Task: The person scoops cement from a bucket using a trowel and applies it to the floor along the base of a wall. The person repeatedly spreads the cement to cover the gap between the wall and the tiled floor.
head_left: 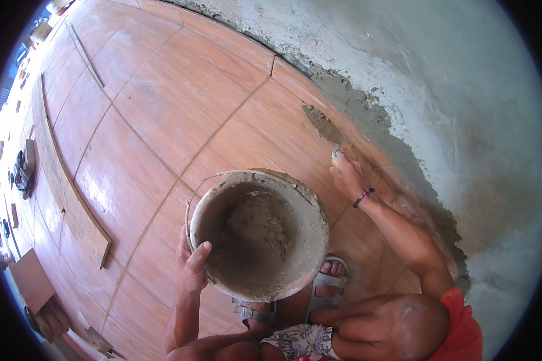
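Note:
My left hand [193, 265] grips the near left rim of a mortar bucket [310, 240], its thumb hooked over the edge. Wet grey mortar [262, 225] lies in the bottom of the tilted bucket, and its thin wire handle rests against the outer left side. Out to the right, my right hand [348, 173] is closed around the handle of a pointed trowel [324, 123]. Mortar coats the trowel's blade, which is over the floor tiles close to the wall. A strip of fresh mortar [367, 114] runs along the foot of the wall beside it.
Reddish wood-look tiles [156, 114] cover the floor. A grey plastered wall [476, 120] rises on the right. A long wooden plank [72, 198] and a thin strip [85, 54] lie to the left, near a loose tile [31, 280]. My sandalled feet [331, 280] are under the bucket.

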`<state>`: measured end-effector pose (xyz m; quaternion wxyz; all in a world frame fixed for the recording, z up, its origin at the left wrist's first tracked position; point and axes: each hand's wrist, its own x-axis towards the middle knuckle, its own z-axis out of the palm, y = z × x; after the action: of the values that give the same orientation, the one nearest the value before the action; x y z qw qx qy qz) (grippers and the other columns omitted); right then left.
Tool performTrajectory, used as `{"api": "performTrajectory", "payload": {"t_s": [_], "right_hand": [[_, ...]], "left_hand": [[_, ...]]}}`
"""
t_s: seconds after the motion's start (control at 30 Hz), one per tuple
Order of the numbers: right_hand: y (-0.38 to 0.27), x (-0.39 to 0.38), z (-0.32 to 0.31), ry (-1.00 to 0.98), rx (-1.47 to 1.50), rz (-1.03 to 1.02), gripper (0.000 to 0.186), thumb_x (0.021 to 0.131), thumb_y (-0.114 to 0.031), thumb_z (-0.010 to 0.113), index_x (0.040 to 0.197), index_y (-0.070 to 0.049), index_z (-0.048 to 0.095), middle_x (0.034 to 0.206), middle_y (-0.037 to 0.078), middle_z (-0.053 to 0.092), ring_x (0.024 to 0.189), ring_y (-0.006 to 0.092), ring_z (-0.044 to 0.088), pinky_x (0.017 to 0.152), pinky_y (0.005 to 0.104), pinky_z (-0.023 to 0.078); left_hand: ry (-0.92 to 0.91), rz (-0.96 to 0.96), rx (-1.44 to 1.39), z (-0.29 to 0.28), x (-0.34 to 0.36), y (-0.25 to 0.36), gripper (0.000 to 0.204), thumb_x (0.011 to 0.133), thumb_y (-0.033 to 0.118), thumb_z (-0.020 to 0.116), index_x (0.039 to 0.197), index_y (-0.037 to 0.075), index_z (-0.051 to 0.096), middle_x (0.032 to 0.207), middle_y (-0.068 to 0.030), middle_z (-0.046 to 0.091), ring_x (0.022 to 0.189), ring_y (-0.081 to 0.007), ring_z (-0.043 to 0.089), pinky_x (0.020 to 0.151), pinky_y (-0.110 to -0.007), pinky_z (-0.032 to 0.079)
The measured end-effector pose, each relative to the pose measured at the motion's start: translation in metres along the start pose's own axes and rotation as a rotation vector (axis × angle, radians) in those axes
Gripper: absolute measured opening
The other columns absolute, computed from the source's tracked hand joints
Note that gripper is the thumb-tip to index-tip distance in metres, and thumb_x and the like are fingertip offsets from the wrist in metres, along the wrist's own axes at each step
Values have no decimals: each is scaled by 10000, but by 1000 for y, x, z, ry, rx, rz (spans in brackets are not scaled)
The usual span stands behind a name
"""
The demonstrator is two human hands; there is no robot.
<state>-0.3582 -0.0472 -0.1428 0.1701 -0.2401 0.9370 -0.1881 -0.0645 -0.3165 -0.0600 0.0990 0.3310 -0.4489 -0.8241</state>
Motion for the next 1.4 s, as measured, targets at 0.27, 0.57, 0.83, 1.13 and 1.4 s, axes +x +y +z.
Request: {"api": "performTrajectory", "payload": {"t_s": [0.27, 0.57, 0.83, 1.13, 1.4], "right_hand": [[-26, -23, -55, 84, -1, -135, 459, 878, -162, 641, 1285, 14, 523, 930, 278, 664, 901, 481, 628, 747, 524, 497], [-42, 15, -109, -202, 493, 131, 399, 904, -166, 644, 1236, 43, 570, 797, 140, 650, 586, 219, 634, 534, 333, 497], [-66, -19, -168, -142, 602, 235, 453, 928, -144, 618, 1313, 77, 522, 771, 39, 589, 558, 86, 546, 486, 240, 450], [-76, -35, -143, -185, 612, 68, 447, 942, -148, 580, 1325, 71, 512, 758, 21, 564, 566, 73, 534, 506, 230, 448], [-23, -25, -155, -271, 512, 329, 397, 937, -140, 594, 1286, 44, 550, 760, 39, 583, 548, 94, 544, 479, 250, 454]], "left_hand": [[-13, 11, 16, -7, 1, -3, 724, 863, 200, 737, 1446, -16, 365, 1355, -164, 533, 1238, -246, 519, 1055, -388, 414], [-26, 36, 10, -4, 2, -4, 739, 864, 221, 729, 1455, -24, 360, 1386, -171, 512, 1275, -253, 491, 1083, -387, 380], [-46, 38, 23, -9, 1, 0, 683, 890, 192, 702, 1445, -25, 367, 1381, -149, 518, 1287, -231, 477, 1098, -368, 361], [-74, 39, 14, -11, 3, -5, 640, 906, 167, 688, 1432, -24, 378, 1364, -136, 529, 1281, -219, 479, 1093, -357, 362], [-62, 24, 3, -10, 2, -1, 651, 899, 200, 704, 1417, -29, 383, 1332, -135, 541, 1253, -206, 492, 1077, -345, 371]]}}
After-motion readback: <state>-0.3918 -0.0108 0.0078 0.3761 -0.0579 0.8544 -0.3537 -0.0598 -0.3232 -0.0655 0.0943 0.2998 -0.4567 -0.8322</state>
